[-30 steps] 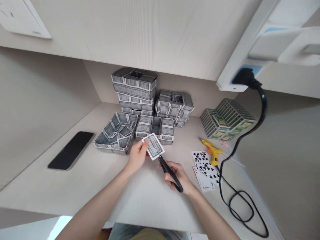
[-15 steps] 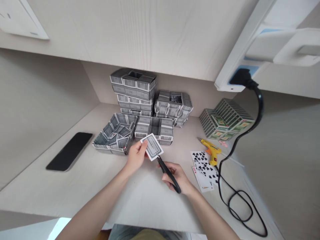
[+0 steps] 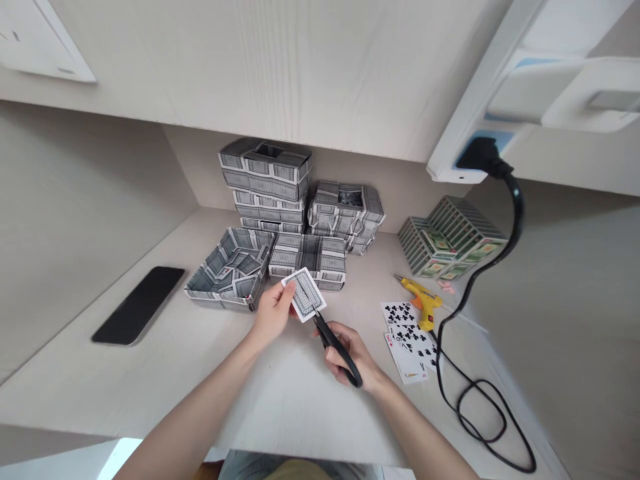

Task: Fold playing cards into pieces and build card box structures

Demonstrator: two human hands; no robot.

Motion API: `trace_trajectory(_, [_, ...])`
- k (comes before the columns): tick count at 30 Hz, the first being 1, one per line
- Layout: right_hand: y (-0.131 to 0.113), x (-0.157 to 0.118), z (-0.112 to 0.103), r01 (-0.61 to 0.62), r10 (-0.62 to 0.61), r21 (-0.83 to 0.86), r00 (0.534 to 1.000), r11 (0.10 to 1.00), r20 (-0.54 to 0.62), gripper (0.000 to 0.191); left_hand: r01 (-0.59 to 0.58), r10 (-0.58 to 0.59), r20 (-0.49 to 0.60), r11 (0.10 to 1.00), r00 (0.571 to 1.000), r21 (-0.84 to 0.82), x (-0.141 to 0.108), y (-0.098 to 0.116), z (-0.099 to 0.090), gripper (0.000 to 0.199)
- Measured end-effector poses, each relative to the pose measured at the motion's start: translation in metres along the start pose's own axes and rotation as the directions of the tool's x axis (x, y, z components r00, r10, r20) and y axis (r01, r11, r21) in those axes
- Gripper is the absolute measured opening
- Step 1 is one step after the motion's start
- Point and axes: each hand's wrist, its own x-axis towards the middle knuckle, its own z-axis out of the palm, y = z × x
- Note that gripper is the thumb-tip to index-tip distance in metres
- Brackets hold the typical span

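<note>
My left hand (image 3: 273,311) pinches a playing card (image 3: 303,293) by its left edge, patterned grey back facing up. In my right hand (image 3: 354,355) is a pair of black-handled scissors (image 3: 336,343), their blades at the card's lower right edge. A dark line runs up the card from the blade tips; whether it is a cut or a blade I cannot tell. Just beyond the card sits a box made of folded cards (image 3: 333,257). To its left, an open card tray (image 3: 200,293) holds several loose cards.
Stacked card boxes (image 3: 270,177) and another stack (image 3: 345,207) stand against the back wall. A black phone (image 3: 140,303) lies at left. On the right are a yellow glue gun (image 3: 424,303), loose playing cards (image 3: 405,357), green card packs (image 3: 450,240) and a looping black cord (image 3: 463,413).
A dark line shows on the card's face that was not plain before. Both hands have stayed almost in place, and the view has shifted very slightly.
</note>
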Motion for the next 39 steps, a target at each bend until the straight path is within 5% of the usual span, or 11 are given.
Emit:
trace_trajectory(25, [0.001,0.0,0.001,-0.02,0.02,-0.013,1.0,1.0,-0.016,0.052,-0.019,0.018,0.063,1.0,0.998,0.022,-0.001,0.0,0.0,0.028])
trace_trajectory(39, [0.003,0.006,0.003,-0.044,0.042,-0.03,0.996,0.999,-0.079,0.046,-0.079,0.079,-0.01,0.996,0.997,-0.033,0.004,-0.012,-0.002,0.025])
